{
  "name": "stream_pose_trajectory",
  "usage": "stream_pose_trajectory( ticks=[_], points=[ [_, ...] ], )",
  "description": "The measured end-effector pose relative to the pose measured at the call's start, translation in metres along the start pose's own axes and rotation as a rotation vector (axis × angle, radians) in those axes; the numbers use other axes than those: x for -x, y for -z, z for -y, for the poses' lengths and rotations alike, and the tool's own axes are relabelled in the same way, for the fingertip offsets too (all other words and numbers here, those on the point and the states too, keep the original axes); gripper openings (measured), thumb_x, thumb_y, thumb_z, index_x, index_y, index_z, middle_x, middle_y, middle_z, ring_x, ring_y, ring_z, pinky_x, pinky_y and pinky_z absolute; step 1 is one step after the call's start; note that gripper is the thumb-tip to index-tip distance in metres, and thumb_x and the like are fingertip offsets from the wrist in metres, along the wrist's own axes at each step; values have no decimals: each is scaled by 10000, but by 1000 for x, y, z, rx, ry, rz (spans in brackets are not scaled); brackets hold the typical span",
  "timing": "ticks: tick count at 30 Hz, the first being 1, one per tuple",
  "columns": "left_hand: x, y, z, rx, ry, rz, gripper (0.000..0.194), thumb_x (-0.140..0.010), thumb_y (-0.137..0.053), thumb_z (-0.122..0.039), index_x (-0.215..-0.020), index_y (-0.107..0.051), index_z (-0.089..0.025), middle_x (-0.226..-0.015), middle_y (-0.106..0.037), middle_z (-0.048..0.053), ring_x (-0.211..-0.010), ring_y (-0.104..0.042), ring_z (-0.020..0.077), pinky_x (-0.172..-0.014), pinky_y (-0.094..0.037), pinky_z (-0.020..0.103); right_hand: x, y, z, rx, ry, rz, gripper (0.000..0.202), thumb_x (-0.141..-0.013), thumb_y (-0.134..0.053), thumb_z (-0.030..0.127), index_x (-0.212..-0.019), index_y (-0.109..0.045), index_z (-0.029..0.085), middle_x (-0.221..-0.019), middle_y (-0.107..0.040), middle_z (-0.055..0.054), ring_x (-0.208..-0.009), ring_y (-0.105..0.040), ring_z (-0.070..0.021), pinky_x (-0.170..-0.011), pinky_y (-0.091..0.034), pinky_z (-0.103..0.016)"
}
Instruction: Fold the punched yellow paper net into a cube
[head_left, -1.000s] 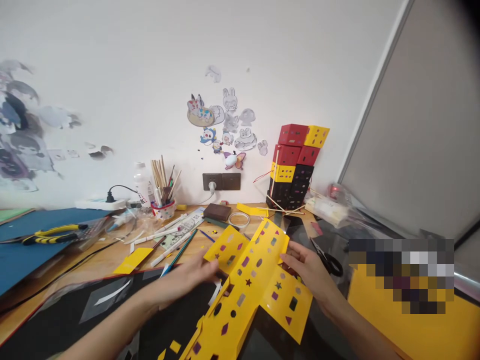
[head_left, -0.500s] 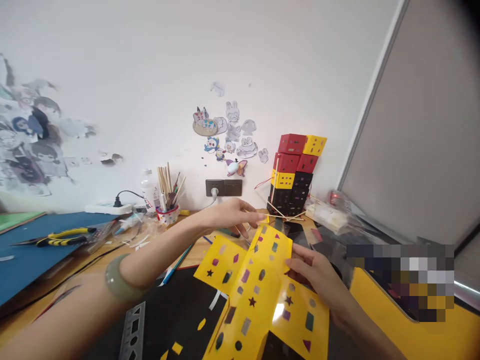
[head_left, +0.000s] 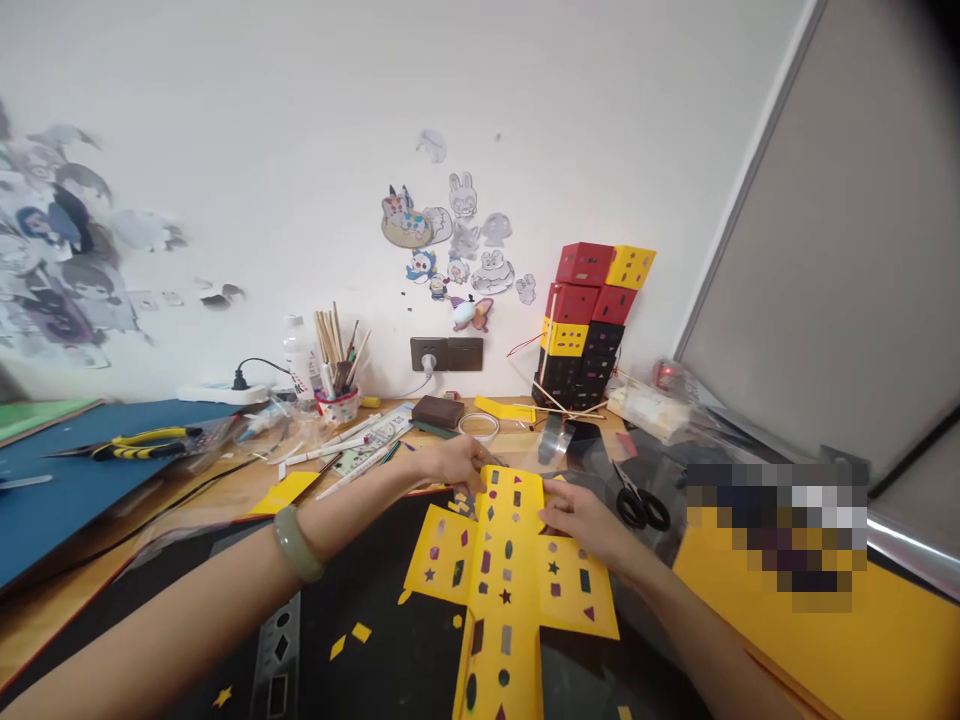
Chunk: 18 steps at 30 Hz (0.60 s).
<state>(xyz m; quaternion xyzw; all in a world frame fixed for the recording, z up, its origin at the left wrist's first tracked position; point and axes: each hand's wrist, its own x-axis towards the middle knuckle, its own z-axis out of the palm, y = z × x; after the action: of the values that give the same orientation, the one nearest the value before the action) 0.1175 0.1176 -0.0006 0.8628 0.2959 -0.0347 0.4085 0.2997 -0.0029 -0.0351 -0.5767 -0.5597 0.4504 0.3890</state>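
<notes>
On the wooden desk [head_left: 45, 615], a cross-shaped sheet of yellow card [head_left: 523, 590], cut with many small stars, ovals and rectangles, is over the black mat [head_left: 375, 560]; its near end goes out of view. The right hand [head_left: 576, 512] is partly closed, and has the far right edge of this card between thumb and fingers. The left hand [head_left: 459, 463] is half curled, with its fingertips at the far left corner; I cannot tell if it pinches there. Left of the card, small yellow paper scraps [head_left: 361, 633] and a clear plastic stencil ruler [head_left: 279, 650] lie on the mat. The black-handled scissors [head_left: 643, 507] are just beyond the right hand. Near the back edge of the desk stand a tower of red, yellow and black paper boxes [head_left: 585, 330] and a clear plastic bottle [head_left: 301, 360], whose red and black lettering is too small to read.
</notes>
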Motion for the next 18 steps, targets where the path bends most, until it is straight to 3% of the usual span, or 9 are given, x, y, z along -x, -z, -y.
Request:
stream_pose_trajectory(
  ticks=[5,8,10,13,16,18],
  points=[
    [2,-18,26,-103,-69,-192,264,-871,-510,-294,-1074,-525,-126,-1033,-557,64,-862,-573,189,-722,-500,355,-8,-6,-19,204,110,-149,381,-768,-487,282,-1109,-550,122,-737,-663,-40,-702,-628,-193,-645,-471,-313],
    [11,-23,30,-215,-106,-398,321,-859,-526,-301,-1135,-489,-140,-1130,-513,83,-973,-535,230,-813,-459,422,-3,-2,-8,353,200,-304,372,-812,-447,317,-1129,-537,147,-956,-643,-94,-887,-591,-224,-789,-435,-369],
    [22,-22,26,-300,-157,-533,397,-854,-523,-256,-1220,-414,-147,-1253,-422,123,-1114,-440,274,-921,-361,494,6,1,7,446,268,-348,346,-825,-439,302,-1122,-542,156,-1059,-607,-107,-953,-560,-229,-848,-407,-386],
    [47,-23,14,-428,-292,-611,398,-879,-412,-145,-1273,-354,-142,-1339,-329,154,-1212,-322,292,-993,-243,519,30,-1,26,566,373,-254,233,-810,-480,233,-997,-617,209,-1078,-615,-53,-1029,-526,-210,-921,-367,-358],
    [74,-41,4,-551,-490,-444,268,-884,-397,-139,-1115,-527,-180,-1136,-544,89,-1104,-452,233,-951,-346,415,58,-14,28,869,614,19,314,-825,-407,91,-1053,-594,200,-1067,-618,-54,-1011,-531,-181,-865,-426,-323],
    [90,-61,2,-596,-593,-342,209,-875,-442,-175,-1036,-574,-192,-1042,-597,73,-1043,-503,204,-925,-385,361,74,-27,19,1040,756,140,328,-830,-406,63,-1080,-577,190,-1112,-601,-59,-1031,-514,-192,-862,-438,-329]
  ],
)
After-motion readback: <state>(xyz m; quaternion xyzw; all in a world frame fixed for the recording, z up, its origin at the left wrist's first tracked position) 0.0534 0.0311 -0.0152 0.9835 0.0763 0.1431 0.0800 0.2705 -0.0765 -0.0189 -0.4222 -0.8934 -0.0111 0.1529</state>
